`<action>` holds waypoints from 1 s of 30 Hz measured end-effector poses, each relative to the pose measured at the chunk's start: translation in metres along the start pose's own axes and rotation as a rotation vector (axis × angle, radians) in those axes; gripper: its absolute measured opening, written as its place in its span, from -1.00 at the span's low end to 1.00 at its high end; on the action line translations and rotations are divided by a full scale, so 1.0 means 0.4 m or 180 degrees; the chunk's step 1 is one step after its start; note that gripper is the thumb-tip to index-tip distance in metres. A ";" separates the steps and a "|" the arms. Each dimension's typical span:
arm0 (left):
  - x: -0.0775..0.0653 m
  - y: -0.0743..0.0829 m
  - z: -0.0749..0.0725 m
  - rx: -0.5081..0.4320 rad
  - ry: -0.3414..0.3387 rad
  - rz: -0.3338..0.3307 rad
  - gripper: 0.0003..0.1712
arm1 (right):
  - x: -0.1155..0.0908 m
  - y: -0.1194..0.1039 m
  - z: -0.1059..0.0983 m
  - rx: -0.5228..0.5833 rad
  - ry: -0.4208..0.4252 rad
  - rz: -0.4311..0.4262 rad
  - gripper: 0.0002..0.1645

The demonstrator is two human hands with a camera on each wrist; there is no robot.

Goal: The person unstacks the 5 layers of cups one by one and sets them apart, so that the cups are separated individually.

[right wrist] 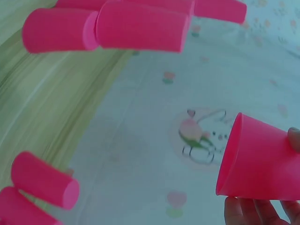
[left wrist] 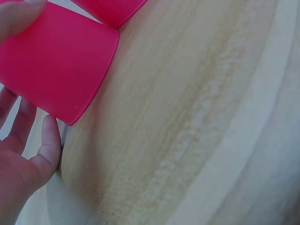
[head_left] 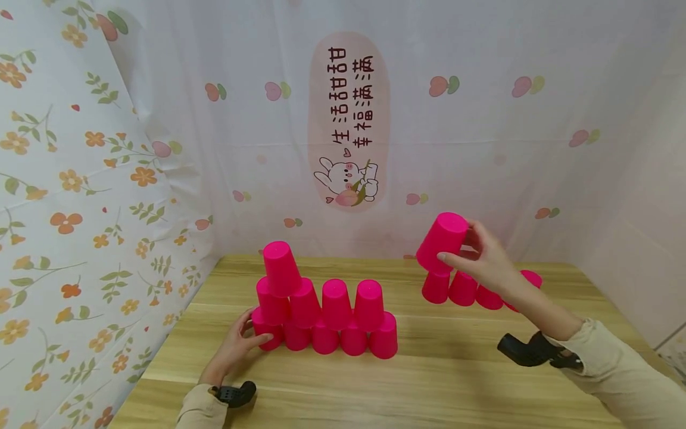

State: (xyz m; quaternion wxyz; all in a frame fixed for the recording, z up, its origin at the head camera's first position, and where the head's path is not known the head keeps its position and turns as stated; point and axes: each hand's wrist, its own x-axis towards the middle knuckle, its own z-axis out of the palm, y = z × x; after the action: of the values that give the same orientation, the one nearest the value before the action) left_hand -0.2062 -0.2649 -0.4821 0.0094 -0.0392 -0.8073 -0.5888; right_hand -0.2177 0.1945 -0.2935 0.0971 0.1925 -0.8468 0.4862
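Bright pink cups stand upside down in a stepped stack on the table, with several in the bottom row, several in the middle row and a single top cup at the left end. My left hand holds the bottom row's leftmost cup, thumb on one side and fingers along the other. Up at the right, my right hand grips another pink cup, rim downward and tilted. In the right wrist view, the thumb and fingers lie on opposite sides of this held cup.
Several more upside-down pink cups stand in a row at the back right, partly hidden behind the right hand and forearm. A printed curtain hangs behind the wooden table, and a floral one hangs at the left.
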 end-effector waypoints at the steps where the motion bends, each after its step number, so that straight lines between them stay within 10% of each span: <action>1: 0.000 0.001 0.000 0.0010 -0.0002 0.0006 -0.28 | -0.010 0.008 -0.014 -0.0054 0.0049 0.0024 -0.24; 17: -0.005 0.009 0.000 0.0045 0.0008 -0.0061 -0.28 | -0.147 0.258 -0.208 -0.0270 0.0737 0.0568 -0.44; 30: -0.002 0.003 0.001 0.0039 0.0003 -0.0060 -0.29 | -0.235 0.443 -0.245 -0.0826 0.0877 0.0614 -0.21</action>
State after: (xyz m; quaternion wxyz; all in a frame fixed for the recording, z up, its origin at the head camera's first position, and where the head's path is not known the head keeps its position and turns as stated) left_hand -0.2053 -0.2642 -0.4812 0.0045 -0.0312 -0.8112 -0.5839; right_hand -0.2089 0.3809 -0.4159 0.1890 0.0282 -0.8956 0.4018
